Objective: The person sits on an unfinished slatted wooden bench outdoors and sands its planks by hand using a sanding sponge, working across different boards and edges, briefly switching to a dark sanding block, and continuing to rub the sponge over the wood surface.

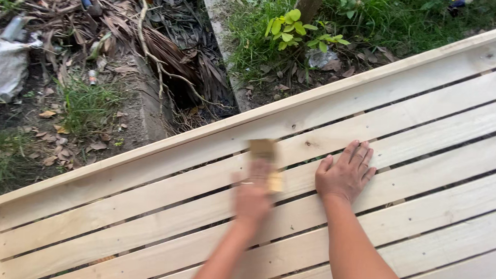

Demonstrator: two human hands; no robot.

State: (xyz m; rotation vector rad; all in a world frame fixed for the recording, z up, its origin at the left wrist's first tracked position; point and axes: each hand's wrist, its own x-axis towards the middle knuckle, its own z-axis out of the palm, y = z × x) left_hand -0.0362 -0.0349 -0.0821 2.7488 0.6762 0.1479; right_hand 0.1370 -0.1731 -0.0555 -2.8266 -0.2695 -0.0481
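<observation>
Hands on pale timber — the left hand [253,192] is a smear of motion, pressed onto a small tan block [266,156] that lies on a slat near the panel's middle. Blur hides the fingers, so I cannot tell whether they grip the block or just bear down on it, and the block's edges are soft too. Right hand [346,173] sits just beside it, sharp and clear — palm flat on the slatted wooden panel [146,207], fingers spread, holding nothing. Both forearms are cut off by the bottom edge. Beyond the panel's top rail: grass [84,103], dry leaves [98,24], a grey sack [6,68] clipped by the left edge.
</observation>
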